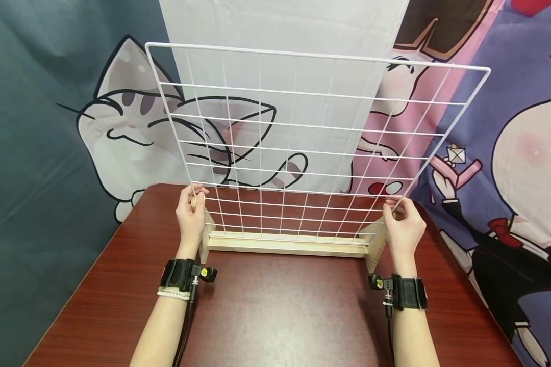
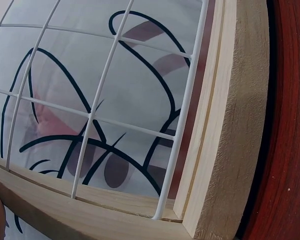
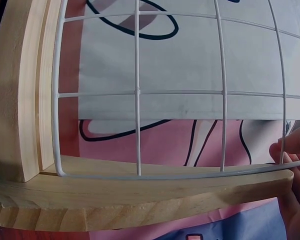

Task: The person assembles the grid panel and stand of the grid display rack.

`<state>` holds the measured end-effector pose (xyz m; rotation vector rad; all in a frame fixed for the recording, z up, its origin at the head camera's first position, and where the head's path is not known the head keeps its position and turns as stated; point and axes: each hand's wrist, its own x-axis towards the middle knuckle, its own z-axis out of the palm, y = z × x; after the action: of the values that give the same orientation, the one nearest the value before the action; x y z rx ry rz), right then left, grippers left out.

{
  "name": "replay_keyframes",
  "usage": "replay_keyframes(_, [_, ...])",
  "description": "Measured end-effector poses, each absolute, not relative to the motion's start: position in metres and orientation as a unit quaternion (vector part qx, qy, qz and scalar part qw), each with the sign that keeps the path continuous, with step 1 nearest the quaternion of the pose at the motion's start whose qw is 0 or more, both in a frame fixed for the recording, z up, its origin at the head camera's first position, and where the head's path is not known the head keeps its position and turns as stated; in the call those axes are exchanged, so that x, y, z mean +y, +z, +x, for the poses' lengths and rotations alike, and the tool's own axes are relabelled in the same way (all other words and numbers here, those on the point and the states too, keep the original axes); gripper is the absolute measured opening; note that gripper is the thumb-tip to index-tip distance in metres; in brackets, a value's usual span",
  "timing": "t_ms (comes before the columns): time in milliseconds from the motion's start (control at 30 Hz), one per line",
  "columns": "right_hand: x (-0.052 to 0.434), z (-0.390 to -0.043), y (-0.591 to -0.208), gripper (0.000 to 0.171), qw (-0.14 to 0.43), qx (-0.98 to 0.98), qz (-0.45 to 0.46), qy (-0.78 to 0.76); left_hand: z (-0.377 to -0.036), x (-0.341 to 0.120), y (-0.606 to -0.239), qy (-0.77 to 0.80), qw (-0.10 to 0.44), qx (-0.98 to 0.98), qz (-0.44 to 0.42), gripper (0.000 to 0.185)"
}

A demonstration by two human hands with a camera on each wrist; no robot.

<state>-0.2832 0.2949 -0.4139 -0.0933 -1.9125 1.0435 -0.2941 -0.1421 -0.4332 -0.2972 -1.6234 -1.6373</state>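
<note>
A white wire grid panel [image 1: 317, 56] stands upright with its lower edge in the groove of a pale wooden base [image 1: 286, 245] on a red-brown table [image 1: 280, 311]. My left hand [image 1: 192, 206] pinches the panel's left edge wire just above the base. My right hand [image 1: 401, 219] pinches the right edge wire at about the same height. The left wrist view shows the grid wire [image 2: 176, 131] sitting in the wooden base [image 2: 235, 125]. In the right wrist view the grid [image 3: 137, 92] rests in the base [image 3: 115, 195], with my fingers [image 3: 295, 165] on the wire.
Printed cartoon cloths hang close behind the table: a cat figure [image 1: 133, 127] at the left, a dressed character [image 1: 523, 168] at the right. The table's edges run down both sides of the head view. Black straps sit on both wrists.
</note>
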Motion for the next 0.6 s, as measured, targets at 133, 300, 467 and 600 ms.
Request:
replay_keyframes(133, [0.2947,-0.2832,-0.4142,0.015,0.462,-0.777,-0.032,0.426,-0.2937,-0.1419,-0.4329,-0.643,0.404,-0.64,-0.12,0.022])
replay_keyframes(300, [0.295,-0.2839,-0.4148,0.015,0.466,-0.775,-0.027,0.426,-0.2932,-0.1421,-0.4328,-0.641,0.405,-0.642,-0.119,0.022])
replay_keyframes(467, [0.2954,-0.2839,-0.4148,0.015,0.468,-0.773,-0.022,0.427,-0.294,-0.1426,-0.4336,-0.64,0.398,-0.647,-0.114,0.022])
replay_keyframes(600, [0.2957,-0.2833,-0.4153,0.015,0.467,-0.776,-0.021,0.423,-0.2949,-0.1431,-0.4341,-0.64,0.395,-0.649,-0.114,0.023])
